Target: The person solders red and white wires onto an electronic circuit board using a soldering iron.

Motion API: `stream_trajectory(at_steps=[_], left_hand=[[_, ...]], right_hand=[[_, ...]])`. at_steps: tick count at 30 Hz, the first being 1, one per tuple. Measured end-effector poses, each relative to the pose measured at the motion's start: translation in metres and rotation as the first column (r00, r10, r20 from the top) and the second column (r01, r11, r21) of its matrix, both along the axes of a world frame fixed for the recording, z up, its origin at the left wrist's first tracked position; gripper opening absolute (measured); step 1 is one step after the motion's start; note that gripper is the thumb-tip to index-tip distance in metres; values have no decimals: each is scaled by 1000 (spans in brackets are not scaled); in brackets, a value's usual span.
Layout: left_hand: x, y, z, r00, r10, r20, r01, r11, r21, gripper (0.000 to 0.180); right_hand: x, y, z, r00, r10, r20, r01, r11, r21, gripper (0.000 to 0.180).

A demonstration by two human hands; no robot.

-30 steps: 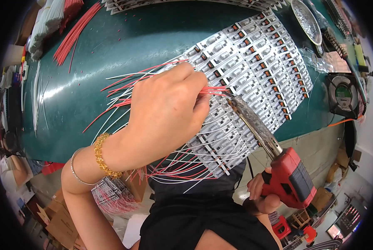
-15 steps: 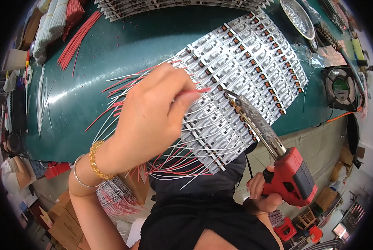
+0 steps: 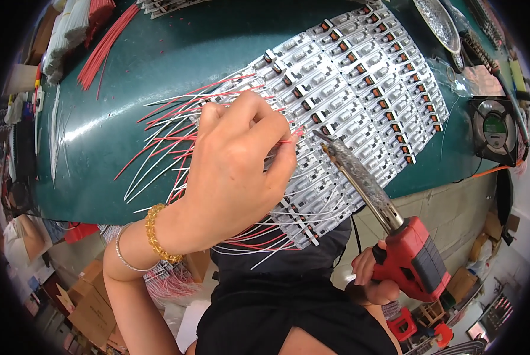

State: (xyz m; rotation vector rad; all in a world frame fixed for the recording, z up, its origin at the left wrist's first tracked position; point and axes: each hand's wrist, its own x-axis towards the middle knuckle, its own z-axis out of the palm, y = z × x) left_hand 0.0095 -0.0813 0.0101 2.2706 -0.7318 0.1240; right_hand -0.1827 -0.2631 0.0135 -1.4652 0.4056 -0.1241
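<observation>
My left hand is over the left part of a panel of small circuit boards, pinching a red wire between thumb and fingers. In my right hand is a red soldering gun. Its dark tip points at the panel, just right of the red wire's end; I cannot tell whether the two touch. Red and white wires stick out from the panel's left side, and more hang over its near edge. The palm of my left hand is hidden.
Bundles of red wires and white wires lie at the table's far left. A metal dish stands at the far right, and a small black fan is by the right edge. Cardboard boxes are below on the left.
My left hand has moved a little right and nearer to me with the red wire. The soldering gun's tip has shifted slightly, and the whole view has moved a bit.
</observation>
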Motion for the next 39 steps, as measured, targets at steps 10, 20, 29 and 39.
stream_trajectory(at_steps=[10,20,29,39], left_hand=[[1,-1,-2,999,-17,34,17,1000,8,11],[4,-4,0,999,-18,30,17,999,27,12],[0,-3,-2,998,-17,56,15,1000,21,12],[-4,1,-7,999,-4,-35,-2,988,-157,8]], right_hand=[[-32,-28,-29,989,125,73,-114,983,-144,79],[-16,-20,-10,986,151,74,-148,988,-50,76],[-27,-17,-10,999,31,18,-29,991,-131,84],[-9,-11,-2,996,88,31,-88,996,-10,95]])
